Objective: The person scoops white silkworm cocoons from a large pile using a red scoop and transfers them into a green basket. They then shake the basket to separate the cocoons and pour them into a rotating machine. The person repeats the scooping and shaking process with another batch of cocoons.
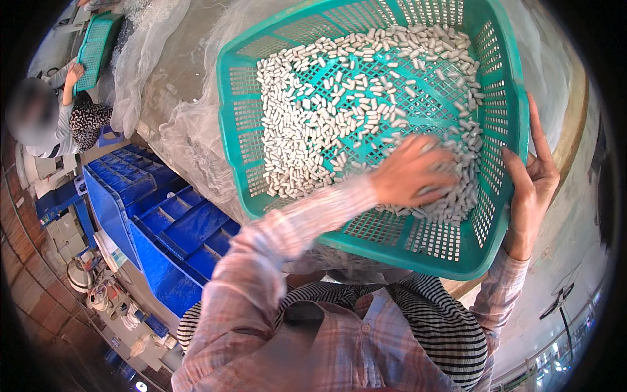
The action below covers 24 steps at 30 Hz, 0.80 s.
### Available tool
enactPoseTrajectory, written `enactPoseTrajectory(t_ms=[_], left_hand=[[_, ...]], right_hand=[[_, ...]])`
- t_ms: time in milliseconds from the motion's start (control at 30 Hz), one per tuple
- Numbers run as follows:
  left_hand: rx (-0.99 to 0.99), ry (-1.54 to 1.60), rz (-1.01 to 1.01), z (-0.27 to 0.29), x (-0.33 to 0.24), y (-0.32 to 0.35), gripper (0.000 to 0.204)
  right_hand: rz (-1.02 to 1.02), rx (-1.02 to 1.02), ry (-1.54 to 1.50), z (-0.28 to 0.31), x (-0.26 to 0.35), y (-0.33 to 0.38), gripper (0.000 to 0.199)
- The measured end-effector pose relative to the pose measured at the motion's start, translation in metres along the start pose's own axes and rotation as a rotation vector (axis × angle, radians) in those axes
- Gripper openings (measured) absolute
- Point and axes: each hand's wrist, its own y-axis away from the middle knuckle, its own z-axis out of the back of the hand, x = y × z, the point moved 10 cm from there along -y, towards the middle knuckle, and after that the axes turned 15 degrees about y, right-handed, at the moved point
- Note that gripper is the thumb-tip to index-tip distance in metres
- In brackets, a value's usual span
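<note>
A green plastic basket with slotted walls and a lattice bottom lies tilted before me. Spread over its bottom are many small whitish cylindrical pieces, thickest along the left side and the lower right; their exact kind I cannot make out. My left hand reaches into the basket among the pieces on the right. Motion smears its fingers, so whether they hold any pieces does not show. At the right rim, my right hand grips the basket from outside, its thumb against the edge and a finger stretched along it.
Thin whitish netting is heaped beneath and left of the basket. Blue plastic crates stand at the lower left, with shoes beyond them. At the upper left another person holds a second green basket.
</note>
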Motion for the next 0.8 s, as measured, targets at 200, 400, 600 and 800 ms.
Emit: enactPoseTrajectory(t_ms=[200,400,600,800], left_hand=[[0.159,-0.685,0.339,0.11,0.084,0.116,0.055],[-0.321,-0.572,0.371,0.103,0.101,-0.008,0.058],[0.132,-0.082,0.193,-0.044,0.001,-0.026,0.068],[0.531,-0.571,0.401,0.051,0.066,0.132,0.063]], right_hand=[[-0.008,0.031,-0.016,-0.001,-0.01,-0.003,0.063],[0.01,0.028,-0.056,-0.001,-0.005,-0.007,0.063],[0.024,0.031,-0.053,-0.005,-0.007,-0.008,0.063],[-0.059,0.034,0.025,0.005,-0.032,-0.004,0.064]])
